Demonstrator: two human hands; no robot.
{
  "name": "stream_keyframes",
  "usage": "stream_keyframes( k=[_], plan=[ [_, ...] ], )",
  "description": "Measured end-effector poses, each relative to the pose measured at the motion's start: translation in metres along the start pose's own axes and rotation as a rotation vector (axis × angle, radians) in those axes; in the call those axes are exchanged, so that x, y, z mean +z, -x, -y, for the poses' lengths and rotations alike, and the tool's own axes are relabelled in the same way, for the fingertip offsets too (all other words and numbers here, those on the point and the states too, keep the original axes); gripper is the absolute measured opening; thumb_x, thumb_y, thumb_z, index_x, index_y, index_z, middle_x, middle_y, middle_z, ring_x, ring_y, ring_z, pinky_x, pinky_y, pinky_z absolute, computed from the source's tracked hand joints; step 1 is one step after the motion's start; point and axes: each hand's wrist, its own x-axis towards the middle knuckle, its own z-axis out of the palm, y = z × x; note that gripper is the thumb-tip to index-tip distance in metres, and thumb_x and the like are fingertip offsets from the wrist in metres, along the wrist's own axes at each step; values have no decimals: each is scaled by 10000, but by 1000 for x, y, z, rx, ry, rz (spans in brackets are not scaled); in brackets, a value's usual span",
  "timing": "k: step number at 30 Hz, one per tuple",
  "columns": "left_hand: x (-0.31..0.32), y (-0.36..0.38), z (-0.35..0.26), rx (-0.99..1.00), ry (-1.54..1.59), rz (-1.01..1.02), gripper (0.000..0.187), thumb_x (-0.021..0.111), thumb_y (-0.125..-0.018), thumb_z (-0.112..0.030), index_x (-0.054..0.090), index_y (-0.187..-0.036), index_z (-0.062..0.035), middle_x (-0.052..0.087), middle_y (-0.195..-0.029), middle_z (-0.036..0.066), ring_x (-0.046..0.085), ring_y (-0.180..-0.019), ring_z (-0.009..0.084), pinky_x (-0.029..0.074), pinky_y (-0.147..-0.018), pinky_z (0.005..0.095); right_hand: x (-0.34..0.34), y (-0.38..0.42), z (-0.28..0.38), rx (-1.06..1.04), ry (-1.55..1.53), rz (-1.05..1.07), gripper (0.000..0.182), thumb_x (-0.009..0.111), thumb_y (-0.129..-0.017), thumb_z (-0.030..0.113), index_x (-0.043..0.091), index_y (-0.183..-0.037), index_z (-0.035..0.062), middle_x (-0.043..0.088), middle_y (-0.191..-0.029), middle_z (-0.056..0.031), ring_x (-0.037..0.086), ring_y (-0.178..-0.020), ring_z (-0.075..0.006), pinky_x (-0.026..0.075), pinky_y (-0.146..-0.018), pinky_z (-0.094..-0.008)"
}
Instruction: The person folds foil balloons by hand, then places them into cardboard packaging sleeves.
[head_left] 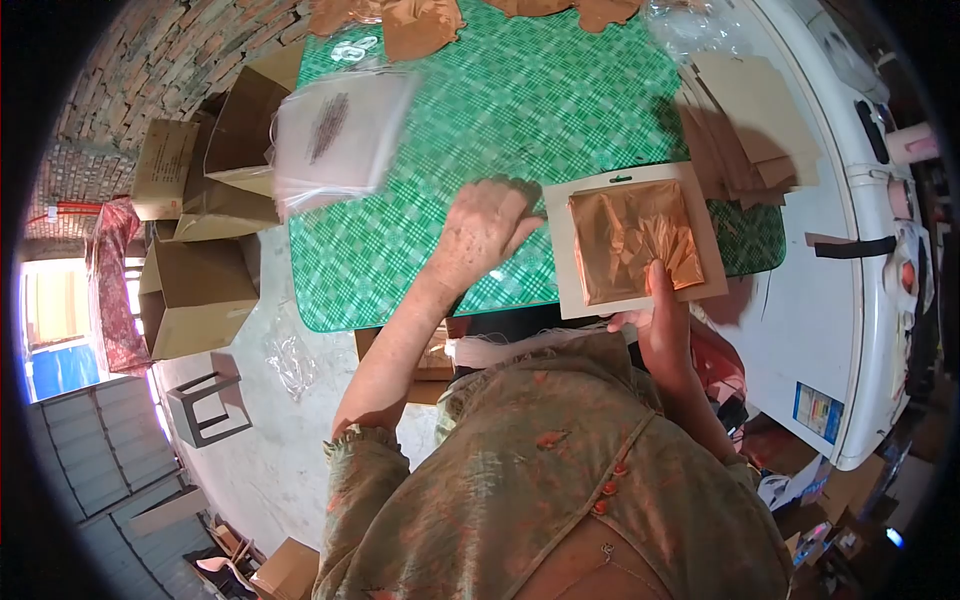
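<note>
My right hand (657,310) grips the lower edge of a beige cardboard card (562,245), with the thumb pressed on top. On the card lies a square, crinkled copper-coloured foil sheet (625,240), and a small hanging slot shows at the card's top edge. My left hand (488,225) is over the green checked table just left of the card. Its fingers are bent and slightly blurred, the thumb is apart from them, and nothing shows in it. A stack of clear plastic bags (345,135) with dark print lies at the table's left.
More beige cards (755,115) are piled at the right. Copper-coloured foil pieces (420,30) lie along the far edge of the green checked table (500,110). Open cardboard boxes (205,290) stand at the left, near a grey stool (208,410). A white appliance (790,300) is at the right.
</note>
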Motion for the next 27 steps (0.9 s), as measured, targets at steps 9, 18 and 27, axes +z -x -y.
stream_keyframes(
  k=[9,18,27],
  plan=[
    [-8,-3,-5,19,9,11,392,804,-879,-299,630,-1128,-51,670,-943,121,648,-881,347,517,-821,465,2,-3,3,72,-64,17,551,548,-1098,442,487,-1450,22,699,-1225,-130,760,-898,-257,595,-568,-351],
    [-9,-5,-6,-42,61,52,207,701,-884,-127,700,-1070,-35,708,-880,130,700,-820,335,563,-767,465,11,2,19,64,207,-16,541,535,-1107,442,513,-1398,-13,730,-1083,-149,754,-745,-242,572,-523,-319],
    [-17,-18,-20,-200,146,153,160,680,-883,-140,739,-956,-11,725,-849,145,708,-774,345,580,-721,453,9,25,15,113,413,218,407,488,-1127,307,469,-1434,42,694,-947,-86,707,-660,-171,521,-470,-273]
  ],
)
